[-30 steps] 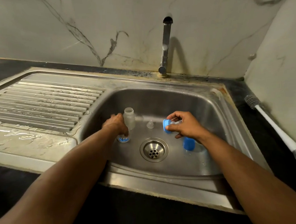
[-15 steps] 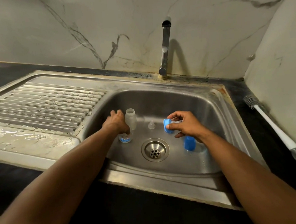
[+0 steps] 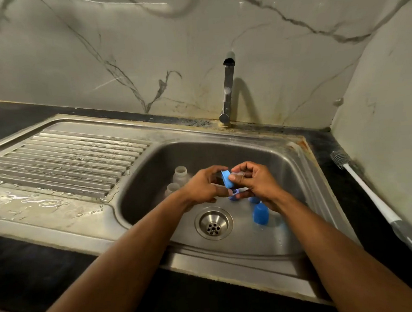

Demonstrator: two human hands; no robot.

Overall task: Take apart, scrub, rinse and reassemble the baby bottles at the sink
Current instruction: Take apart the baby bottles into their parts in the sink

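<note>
Over the sink basin (image 3: 295,174) my two hands meet around a blue collar ring (image 3: 226,178) with a clear nipple (image 3: 237,176) in it. My left hand (image 3: 202,187) grips the ring from the left. My right hand (image 3: 257,184) pinches the nipple side with curled fingers. Two clear open bottles stand upright at the basin's left, one (image 3: 180,173) behind the other (image 3: 172,189). A blue cap (image 3: 260,214) stands on the basin floor under my right wrist. More small blue parts (image 3: 233,198) lie partly hidden below my hands.
The drain strainer (image 3: 214,224) sits in the basin floor in front of my hands. The tap (image 3: 227,89) rises behind the basin, no water running. A wet ribbed drainboard (image 3: 63,159) lies to the left. A bottle brush (image 3: 371,194) lies on the dark counter at right.
My left hand let go of the bottle at the basin's left and moved right to join my right hand on the blue ring. The right hand rose slightly.
</note>
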